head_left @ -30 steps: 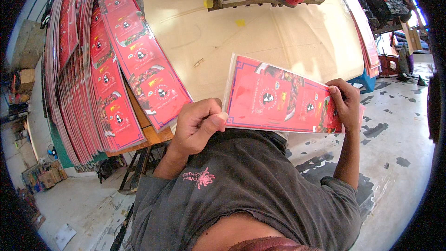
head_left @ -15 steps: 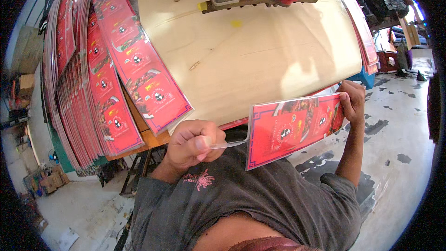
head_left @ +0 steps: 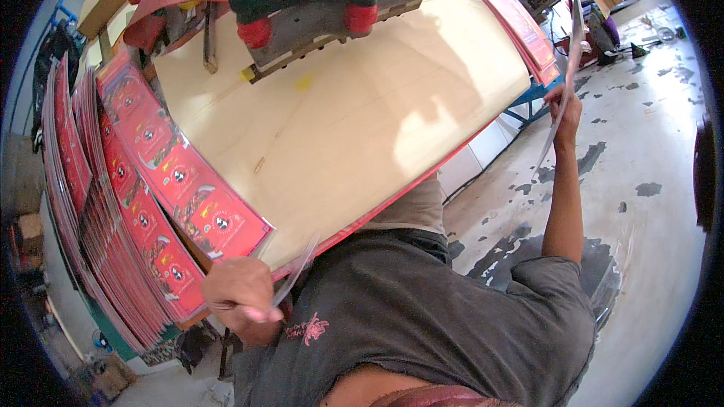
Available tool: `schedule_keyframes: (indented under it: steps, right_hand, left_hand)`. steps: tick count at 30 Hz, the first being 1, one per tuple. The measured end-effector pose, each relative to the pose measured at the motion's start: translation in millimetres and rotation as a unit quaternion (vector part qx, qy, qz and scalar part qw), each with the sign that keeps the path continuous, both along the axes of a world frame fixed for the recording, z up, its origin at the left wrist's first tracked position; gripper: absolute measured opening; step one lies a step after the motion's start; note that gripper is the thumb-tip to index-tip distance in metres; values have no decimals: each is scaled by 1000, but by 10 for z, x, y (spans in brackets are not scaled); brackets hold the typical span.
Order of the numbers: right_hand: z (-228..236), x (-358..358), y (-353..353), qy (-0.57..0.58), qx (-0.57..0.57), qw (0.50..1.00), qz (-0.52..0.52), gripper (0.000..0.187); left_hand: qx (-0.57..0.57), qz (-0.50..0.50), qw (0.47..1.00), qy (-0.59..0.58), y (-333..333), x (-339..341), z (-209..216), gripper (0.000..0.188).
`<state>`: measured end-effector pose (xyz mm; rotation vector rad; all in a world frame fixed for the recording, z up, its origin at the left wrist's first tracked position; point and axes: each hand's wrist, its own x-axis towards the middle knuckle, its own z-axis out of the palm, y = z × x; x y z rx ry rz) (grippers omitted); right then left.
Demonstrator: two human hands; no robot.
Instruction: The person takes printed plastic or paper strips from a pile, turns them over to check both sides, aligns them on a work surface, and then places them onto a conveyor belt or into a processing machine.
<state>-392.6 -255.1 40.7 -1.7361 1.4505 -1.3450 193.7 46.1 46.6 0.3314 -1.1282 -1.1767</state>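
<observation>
My left hand (head_left: 240, 292) is closed at the table's near left corner, pinching a thin clear plastic strip (head_left: 299, 271) that sticks up to the right. Out over the floor to the right, my right hand (head_left: 564, 114) grips a red printed sheet (head_left: 571, 68) in clear plastic. That sheet is seen almost edge-on, so its printed face hardly shows. Close to my left hand lies a row of similar red printed sheets (head_left: 200, 196) along the table's left side.
Thick stacks of red printed sheets (head_left: 113, 256) stand at the far left. A cream board (head_left: 332, 128) covers the tabletop. Above it sits a dark machine head with red knobs (head_left: 360, 19). More red sheets (head_left: 513, 22) lie at the far right edge, beside a worn grey floor (head_left: 520, 173).
My right hand has swung the sheet away to the right and turned it edge-on. The left hand, with the strip, has moved left and down, apart from the sheet. The view has shifted.
</observation>
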Motion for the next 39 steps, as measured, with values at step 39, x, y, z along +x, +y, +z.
schedule_keyframes:
  steps: [39]
  right_hand:
    - [-100, 403, -2295, 542, 64, 827, -135, 95]
  left_hand:
    - [177, 156, 844, -482, -359, -871, 13, 8]
